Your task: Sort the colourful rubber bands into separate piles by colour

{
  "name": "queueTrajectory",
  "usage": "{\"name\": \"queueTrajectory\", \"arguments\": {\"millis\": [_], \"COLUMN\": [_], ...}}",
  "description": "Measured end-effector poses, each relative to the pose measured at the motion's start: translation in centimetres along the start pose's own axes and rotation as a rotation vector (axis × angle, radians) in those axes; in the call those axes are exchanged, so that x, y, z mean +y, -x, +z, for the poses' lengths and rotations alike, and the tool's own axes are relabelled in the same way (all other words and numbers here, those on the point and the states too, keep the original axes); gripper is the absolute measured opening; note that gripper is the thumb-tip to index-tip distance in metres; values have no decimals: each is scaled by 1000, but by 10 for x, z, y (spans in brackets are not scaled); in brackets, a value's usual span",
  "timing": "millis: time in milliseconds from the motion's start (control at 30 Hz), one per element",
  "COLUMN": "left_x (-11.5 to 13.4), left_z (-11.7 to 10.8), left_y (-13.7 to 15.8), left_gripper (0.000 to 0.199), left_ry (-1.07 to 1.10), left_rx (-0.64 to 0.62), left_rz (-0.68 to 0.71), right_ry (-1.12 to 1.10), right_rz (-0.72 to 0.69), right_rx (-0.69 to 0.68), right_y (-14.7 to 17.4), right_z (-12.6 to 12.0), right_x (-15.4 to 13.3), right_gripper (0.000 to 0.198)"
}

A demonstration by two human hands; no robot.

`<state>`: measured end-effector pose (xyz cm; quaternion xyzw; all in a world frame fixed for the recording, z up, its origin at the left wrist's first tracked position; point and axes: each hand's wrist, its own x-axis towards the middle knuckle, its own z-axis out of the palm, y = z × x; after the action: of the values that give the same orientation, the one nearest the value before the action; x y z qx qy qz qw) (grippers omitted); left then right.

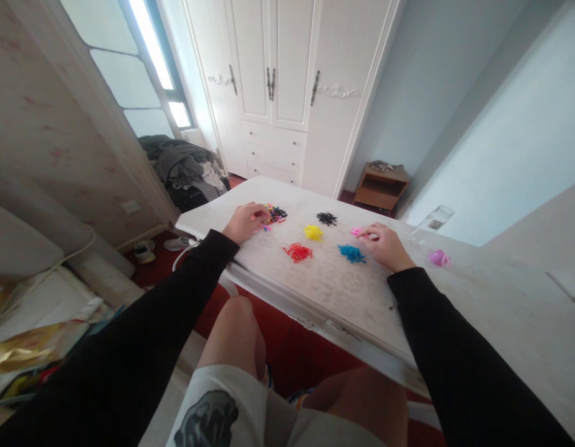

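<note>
My left hand [244, 222] rests at the near left side of a mixed pile of small coloured pieces [277, 214]. Its fingers curl together at the pile, and what they hold is too small to name. Over a small pink pile [357, 231], my right hand [384, 244] has its fingertips pinched, with their contents hidden. Between the hands lie a black pile [326, 218], a yellow pile [313, 233], a red pile [298, 252] and a blue pile [351, 253] of similar thin little pieces. Their exact kind is too small to tell.
The white table [315, 292] spans the space before my knees. On its right side are a clear glass bottle or jar [431, 222] and a pink-purple object [439, 257]. Behind stand a white wardrobe [287, 93] and a small wooden cabinet [379, 186]; clothes [185, 164] are heaped left.
</note>
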<state>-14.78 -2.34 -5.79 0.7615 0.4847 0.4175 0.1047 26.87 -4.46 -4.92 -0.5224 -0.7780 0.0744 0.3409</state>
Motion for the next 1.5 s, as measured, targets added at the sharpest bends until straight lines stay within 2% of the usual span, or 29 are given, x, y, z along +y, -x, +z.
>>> {"name": "queueTrajectory", "arguments": {"millis": [133,333,500,700,967,1100,1167,1300,1500], "left_x": [18,58,63,57,65,67,67,69,78], "left_z": [10,55,80,78,73,74,74,74,74], "left_y": [-9,-38,-47,-40,-37,-34,-33,-32,-29], "left_gripper": [15,13,16,15,12,20,21,21,23], "left_ry": [19,47,108,159,198,206,195,184,218], "left_rx": [-65,-174,-235,-259,-186,-166,-131,-42,-28], "left_rz": [96,245,292,287,264,338,384,495,626], "right_ry": [-3,-14,-4,-15,-23,-28,-47,-69,-40], "right_rz": [6,4,9,-1,-57,-216,-278,-347,-405], "right_rx": [-9,8,55,51,22,-48,-89,-127,-219], "right_y": [-1,-1,0,-1,1,3,5,8,11], "right_z": [1,0,-4,-2,-5,-3,1,12,17], "right_x": [-1,-2,-4,-10,-23,-45,-57,-73,-78], "right_gripper": [16,17,16,16,16,15,22,42,49]}}
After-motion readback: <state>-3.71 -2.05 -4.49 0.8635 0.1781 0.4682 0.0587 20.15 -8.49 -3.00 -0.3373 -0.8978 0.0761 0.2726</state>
